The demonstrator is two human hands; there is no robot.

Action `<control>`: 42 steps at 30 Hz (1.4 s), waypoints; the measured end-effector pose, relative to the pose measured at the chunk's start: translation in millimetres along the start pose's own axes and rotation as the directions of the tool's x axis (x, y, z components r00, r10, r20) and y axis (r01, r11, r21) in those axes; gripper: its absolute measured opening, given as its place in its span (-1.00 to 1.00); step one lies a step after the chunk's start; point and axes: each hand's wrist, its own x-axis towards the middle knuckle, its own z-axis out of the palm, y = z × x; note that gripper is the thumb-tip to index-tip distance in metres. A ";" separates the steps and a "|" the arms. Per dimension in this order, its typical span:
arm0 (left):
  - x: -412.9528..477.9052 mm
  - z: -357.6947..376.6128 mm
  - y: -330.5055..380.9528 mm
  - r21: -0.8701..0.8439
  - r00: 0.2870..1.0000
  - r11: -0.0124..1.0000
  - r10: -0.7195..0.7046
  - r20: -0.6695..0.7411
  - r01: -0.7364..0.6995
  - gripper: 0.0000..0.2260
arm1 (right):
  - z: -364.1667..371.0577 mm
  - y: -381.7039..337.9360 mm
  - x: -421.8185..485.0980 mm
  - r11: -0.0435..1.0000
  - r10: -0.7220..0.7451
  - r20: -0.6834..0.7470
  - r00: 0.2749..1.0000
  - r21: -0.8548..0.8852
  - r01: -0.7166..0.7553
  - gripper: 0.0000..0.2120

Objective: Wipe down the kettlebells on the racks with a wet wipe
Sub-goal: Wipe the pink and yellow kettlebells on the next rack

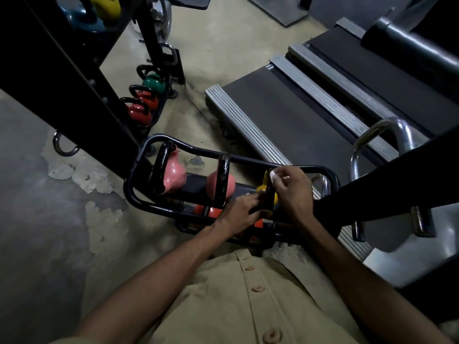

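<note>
On the black tubular steel rack (pixel 131 194), two pink iron kettlebells (pixel 173 175) sit leftmost. Beside them the left hand (pixel 238 214) curls its fingers round the small yellow iron kettlebell (pixel 262 188)'s black handle. The right hand (pixel 290 192) pinches a white wet wipe (pixel 273 175) against the handle's top. The kettlebell looks heavy, rigid and probably slick once wet, so the handle is the safest grip.

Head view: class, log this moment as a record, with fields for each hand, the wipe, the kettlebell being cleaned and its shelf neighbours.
left hand: holds yellow kettlebell by its black handle
right hand: pinches wipe
wipe: white, at the handle's top
yellow kettlebell: on rack, right end of upper shelf
pink kettlebells: two, left of it, untouched
</note>
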 end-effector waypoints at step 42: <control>-5.7 3.7 -3.3 -0.074 0.998 0.996 -0.056 0.014 0.057 -0.58 | 18.3 -10.4 3.8 0.198 0.587 0.407 0.700 0.766 -0.611 -0.80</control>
